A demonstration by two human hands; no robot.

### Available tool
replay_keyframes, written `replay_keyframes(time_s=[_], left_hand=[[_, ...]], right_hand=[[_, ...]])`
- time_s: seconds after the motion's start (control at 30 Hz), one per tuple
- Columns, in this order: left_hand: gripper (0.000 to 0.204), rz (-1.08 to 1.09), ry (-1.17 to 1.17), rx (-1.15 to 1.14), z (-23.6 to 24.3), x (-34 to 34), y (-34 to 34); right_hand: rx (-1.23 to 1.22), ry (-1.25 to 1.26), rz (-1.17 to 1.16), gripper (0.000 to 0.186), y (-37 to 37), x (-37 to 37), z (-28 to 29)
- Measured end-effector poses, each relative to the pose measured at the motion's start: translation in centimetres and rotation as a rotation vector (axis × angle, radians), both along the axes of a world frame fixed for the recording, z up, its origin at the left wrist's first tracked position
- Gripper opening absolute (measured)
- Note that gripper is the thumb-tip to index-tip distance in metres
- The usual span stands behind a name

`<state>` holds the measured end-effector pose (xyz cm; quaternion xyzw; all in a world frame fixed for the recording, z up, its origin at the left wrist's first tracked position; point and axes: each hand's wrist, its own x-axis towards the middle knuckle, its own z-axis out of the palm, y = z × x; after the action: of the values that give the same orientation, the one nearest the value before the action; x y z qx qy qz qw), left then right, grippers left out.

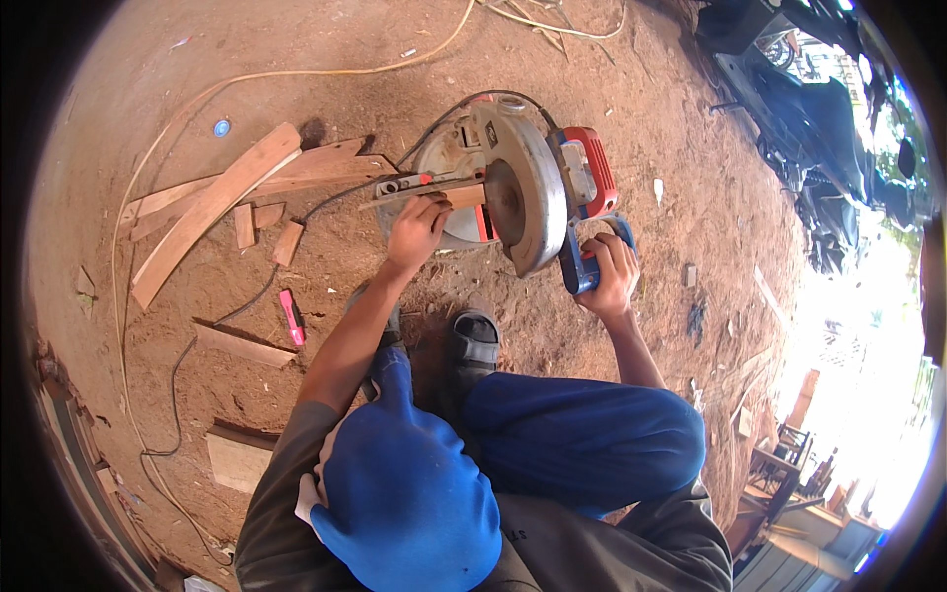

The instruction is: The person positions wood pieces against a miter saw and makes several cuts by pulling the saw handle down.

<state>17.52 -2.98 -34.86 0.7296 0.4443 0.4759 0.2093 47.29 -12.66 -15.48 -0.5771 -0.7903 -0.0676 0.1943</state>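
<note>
A miter saw (541,187) with a grey blade guard, red motor housing and blue handle stands on the dirt ground ahead of me. My right hand (610,276) is wrapped around its handle, fingers curled inside the loop. Against the saw's fence lies a narrow strip of wood (464,195), reaching toward the blade. My left hand (418,232) presses and holds this strip, to the left of the guard. The guard hides where the blade and wood meet.
Curved wooden planks (212,217) and small offcuts (288,243) lie to the left, near a pink and black tool (292,318). A black cord (264,286) runs beside them; a yellowish cable (247,77) loops farther out. A motorcycle (799,109) stands at the far right.
</note>
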Motion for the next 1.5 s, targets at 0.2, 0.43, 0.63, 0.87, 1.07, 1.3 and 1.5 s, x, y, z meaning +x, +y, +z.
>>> replay_keyframes(time_s=[0.2, 0.43, 0.63, 0.87, 1.07, 1.3, 1.5], left_hand=[[0.012, -0.003, 0.035, -0.043, 0.0, 0.1, -0.2], [0.013, -0.013, 0.035, -0.009, 0.0, 0.0, 0.0], [0.013, -0.017, 0.045, -0.012, 0.2, 0.1, 0.0], [0.013, -0.045, 0.070, -0.004, 0.5, 0.0, 0.0], [0.014, -0.072, 0.127, 0.004, 0.1, -0.1, -0.1], [0.019, -0.103, 0.173, -0.013, 0.0, -0.2, 0.0], [0.021, -0.156, 0.210, -0.018, 0.4, -0.3, 0.0]], right_hand=[[0.007, 0.001, 0.000, 0.046, 0.1, 0.1, -0.2], [0.013, 0.006, 0.015, 0.043, 0.1, 0.1, -0.2], [0.024, 0.000, 0.011, 0.042, 0.2, 0.1, -0.3], [0.034, -0.012, 0.007, 0.042, 0.2, 0.0, 0.1], [0.049, -0.002, 0.010, 0.045, 0.2, 0.5, -0.7], [0.048, -0.005, 0.010, 0.047, 0.3, 0.4, -0.6], [0.021, 0.003, -0.003, 0.041, 0.2, 0.1, -0.2]])
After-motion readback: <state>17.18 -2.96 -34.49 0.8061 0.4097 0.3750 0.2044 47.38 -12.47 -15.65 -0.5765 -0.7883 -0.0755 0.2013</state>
